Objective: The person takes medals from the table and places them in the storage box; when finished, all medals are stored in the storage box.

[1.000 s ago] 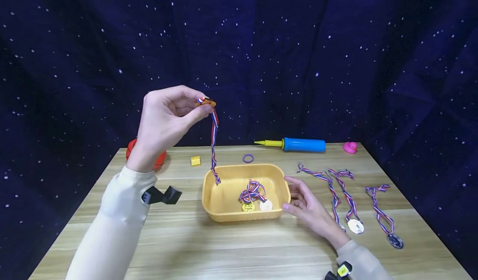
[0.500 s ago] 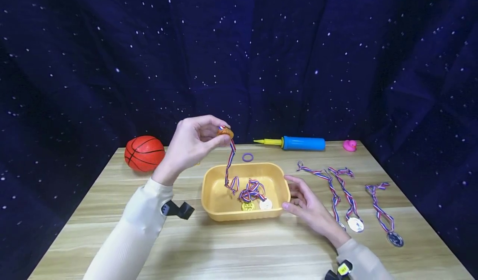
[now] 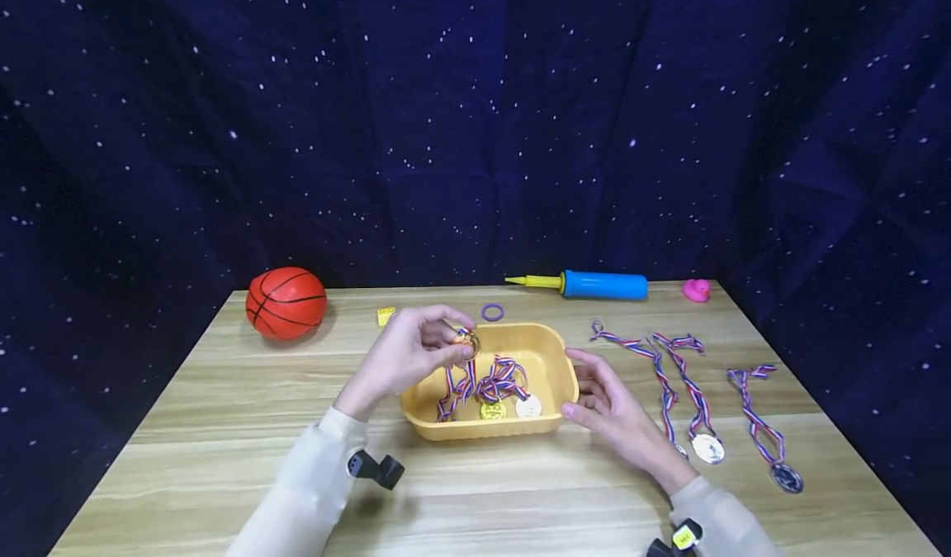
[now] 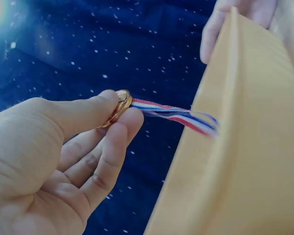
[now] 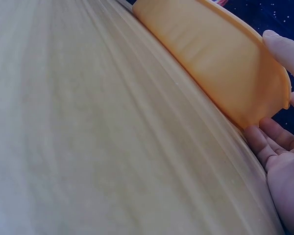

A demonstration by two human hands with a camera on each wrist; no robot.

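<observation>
Left hand (image 3: 409, 349) pinches gold medal (image 4: 122, 106), ribbon (image 4: 159, 107) hanging into yellow bin (image 3: 498, 431); right hand (image 3: 615, 417), grip loosely spread, touches bin's right end.

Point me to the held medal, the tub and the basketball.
Gold-coloured medal (image 4: 122, 105), left wrist view: disc's exposed edge.
Yellow-orange tub (image 3: 492, 432), head view: front outer wall.
Basketball (image 3: 286, 303), head view: middle of its visible side.

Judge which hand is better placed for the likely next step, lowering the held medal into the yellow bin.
Likely the left hand: it pinches the medal above the bin, with its ribbon hanging inside. The right hand rests against the bin's right end, better suited to steadying it.
</observation>
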